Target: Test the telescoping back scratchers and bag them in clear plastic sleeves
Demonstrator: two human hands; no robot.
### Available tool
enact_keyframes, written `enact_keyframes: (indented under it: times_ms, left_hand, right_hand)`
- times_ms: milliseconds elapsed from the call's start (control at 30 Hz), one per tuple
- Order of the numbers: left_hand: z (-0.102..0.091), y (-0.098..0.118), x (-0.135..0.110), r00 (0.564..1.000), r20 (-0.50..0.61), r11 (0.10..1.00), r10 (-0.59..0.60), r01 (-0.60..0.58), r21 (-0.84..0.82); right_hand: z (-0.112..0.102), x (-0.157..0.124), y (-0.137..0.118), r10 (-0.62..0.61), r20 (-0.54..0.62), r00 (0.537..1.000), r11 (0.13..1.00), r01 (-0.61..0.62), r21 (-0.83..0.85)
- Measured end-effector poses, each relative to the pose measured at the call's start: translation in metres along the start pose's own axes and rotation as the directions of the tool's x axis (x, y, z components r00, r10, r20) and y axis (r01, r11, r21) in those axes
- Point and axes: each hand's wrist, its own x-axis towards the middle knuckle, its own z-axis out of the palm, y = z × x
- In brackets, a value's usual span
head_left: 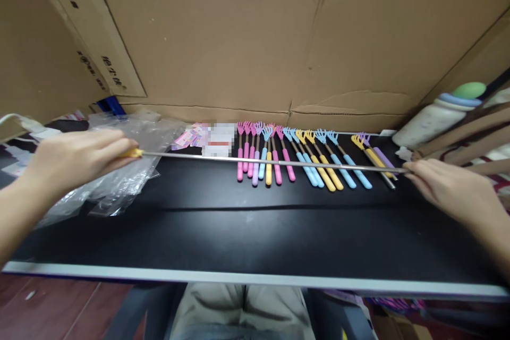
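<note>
A telescopic back scratcher (191, 156) is pulled out long and held level above the black table. My left hand (82, 159) is closed around its yellow end, which my fingers mostly hide. At the other end, my right hand (450, 183) pinches the metal rod. Behind the rod lies a row of short back scratchers with pink, purple, blue and yellow handles, such as a pink one (291, 171) and a blue one (362, 176). Nearest my right hand are a yellow one (373, 158) with bare metal showing at its lower end and a purple one (383, 158).
Clear plastic bags (131, 180) are heaped beneath my left hand. Pink printed cards (191, 136) and a blurred white label (219, 138) lie beside them. Cardboard (247, 37) walls the back. A white bottle (430, 122) leans at right. The table's pale edge (247, 277) runs in front.
</note>
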Motion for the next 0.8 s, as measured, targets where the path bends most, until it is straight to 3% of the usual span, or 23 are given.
enact_keyframes:
  times_ms: [133,333,467,600,800]
  left_hand:
    - [0.008,0.000,-0.012,0.998,0.035,0.998,-0.062,0.062,-0.006]
    - [0.024,0.008,-0.011,0.995,0.077,0.995,0.062,-0.068,0.068]
    - [0.027,0.016,-0.007,0.975,0.197,0.991,0.100,-0.115,0.067]
    - [0.032,0.024,-0.008,0.962,0.254,0.993,0.103,-0.113,0.025]
    - [0.033,0.030,-0.011,0.940,0.333,0.997,0.067,-0.051,-0.058]
  right_hand:
    - [0.005,-0.010,0.010,-0.064,0.053,0.997,0.993,0.068,-0.093]
    - [0.012,-0.012,0.014,-0.054,0.078,0.995,0.996,0.059,-0.071]
    - [0.031,-0.015,0.021,-0.025,0.030,0.999,0.999,0.024,0.032]
    - [0.039,-0.015,0.020,-0.009,0.119,0.993,0.986,-0.011,0.164]
    - [0.033,-0.017,0.018,0.093,0.238,0.967,0.924,-0.173,0.342]
